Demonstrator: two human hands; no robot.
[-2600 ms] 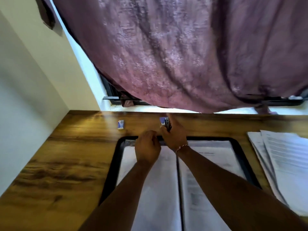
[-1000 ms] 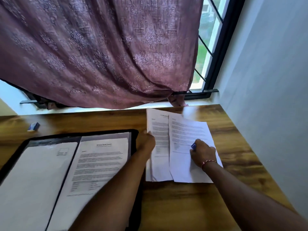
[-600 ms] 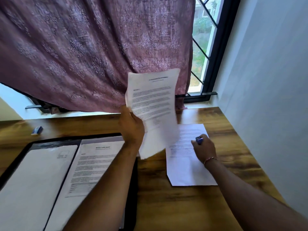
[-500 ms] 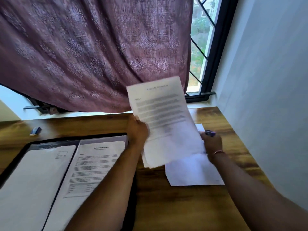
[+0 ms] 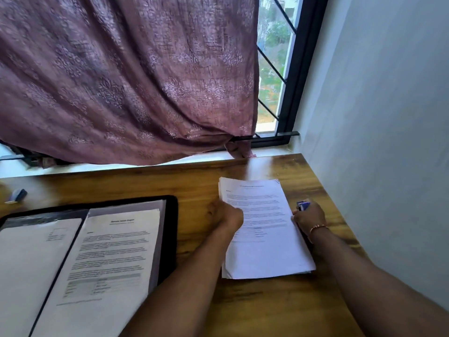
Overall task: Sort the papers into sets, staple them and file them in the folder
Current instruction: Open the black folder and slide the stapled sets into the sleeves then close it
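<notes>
Wooden table (image 5: 255, 305) runs under my arms from the head view, its grain warm brown, with a pale wall close on the right. My left hand (image 5: 227, 214) rests on the left edge of the papers (image 5: 263, 229), fingers curled shut over that edge so the knuckles face me. The stack lies flat on the table, printed side up, its sheets slightly fanned along the left and bottom edges. My right hand (image 5: 309, 216) sits at the stack's right edge, touching it, with its fingers closed around a small blue stapler (image 5: 302, 205) that pokes out above the knuckles. A thin bracelet (image 5: 318, 227) circles that wrist.

To the left of the stack, apart from it, the black folder (image 5: 171, 239) lies open on the table. A printed sheet (image 5: 109, 259) fills its right half and a plainer white page (image 5: 31, 263) its left half; the text on both is too blurred to read. My left forearm crosses the folder's lower right corner. Far off at the table's left end, near the back edge, lies a small blue and white box (image 5: 16, 195), and I cannot tell what it holds.

Behind the table a mauve patterned curtain (image 5: 126, 76) hangs over most of the window (image 5: 274, 69), leaving a strip of black frame, diagonal bars and greenery on the right.
</notes>
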